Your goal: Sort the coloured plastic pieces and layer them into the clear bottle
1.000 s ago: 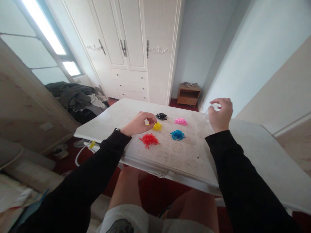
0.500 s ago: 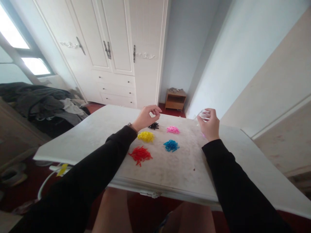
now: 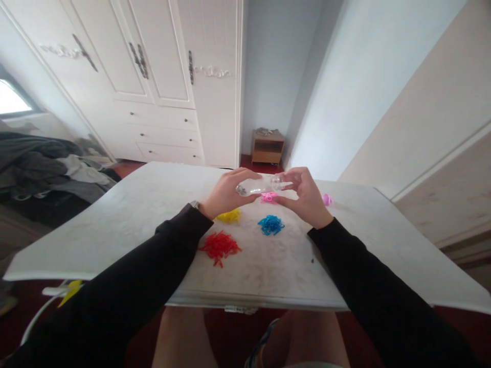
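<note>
A small clear plastic bottle (image 3: 256, 188) lies sideways in the air between my hands, its neck to the right. My left hand (image 3: 226, 191) is closed round the bottle's body. With its thumb and fingers, my right hand (image 3: 305, 194) grips it at the neck end. Below the bottle is a pile of pink strips (image 3: 269, 197), partly covered by it. Nearer to me lie piles of blue strips (image 3: 271, 225), yellow strips (image 3: 229, 215) and red strips (image 3: 221, 247). Right of my right hand sits a small pink-purple object (image 3: 327, 199).
Everything rests on a white table (image 3: 264, 271), whose front edge is close to my legs. A dark speck (image 3: 312, 260) lies near my right sleeve. Behind stand a white wardrobe (image 3: 218, 117) and a small wooden cabinet (image 3: 267, 148). Clothes (image 3: 34, 168) are heaped at the left.
My right hand has brought the bottle leftward to the middle, and my left hand has closed on it. The black pile is now hidden, and the pink-purple object has come into fuller view.
</note>
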A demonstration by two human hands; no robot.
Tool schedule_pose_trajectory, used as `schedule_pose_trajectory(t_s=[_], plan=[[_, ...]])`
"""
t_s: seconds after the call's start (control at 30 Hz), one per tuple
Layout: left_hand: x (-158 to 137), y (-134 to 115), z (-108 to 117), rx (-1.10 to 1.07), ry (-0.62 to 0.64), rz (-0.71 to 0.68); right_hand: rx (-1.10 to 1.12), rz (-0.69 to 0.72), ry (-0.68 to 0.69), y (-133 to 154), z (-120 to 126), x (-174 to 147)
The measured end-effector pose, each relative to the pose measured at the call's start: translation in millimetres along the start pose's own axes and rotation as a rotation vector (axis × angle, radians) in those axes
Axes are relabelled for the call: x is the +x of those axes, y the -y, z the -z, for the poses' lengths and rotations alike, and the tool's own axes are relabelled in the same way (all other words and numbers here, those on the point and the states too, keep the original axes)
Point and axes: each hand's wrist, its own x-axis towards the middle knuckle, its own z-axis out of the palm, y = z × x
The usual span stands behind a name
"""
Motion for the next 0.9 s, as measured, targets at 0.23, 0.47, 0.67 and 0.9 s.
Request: schedule_pose_trajectory(t_s=[0.23,0.47,0.67,0.9], plan=[[-3.0,18.7,5.4,0.013,-0.157,0.060,-0.254,-0.039,0.650,-5.0,20.9,-2.8],[-3.8,22.9,2.8,-0.028,-0.140,0.037,-0.207,-0.036,0.695,-11.9,8.0,-4.1],[-4.8,27.6,3.4,-0.026,-0.071,0.048,-0.190,-0.003,0.587,-14.9,10.3,-2.3],[-5.2,28.5,3.5,-0.032,0.044,0.029,-0.113,0.010,0.400,-4.3,20.9,1.8]])
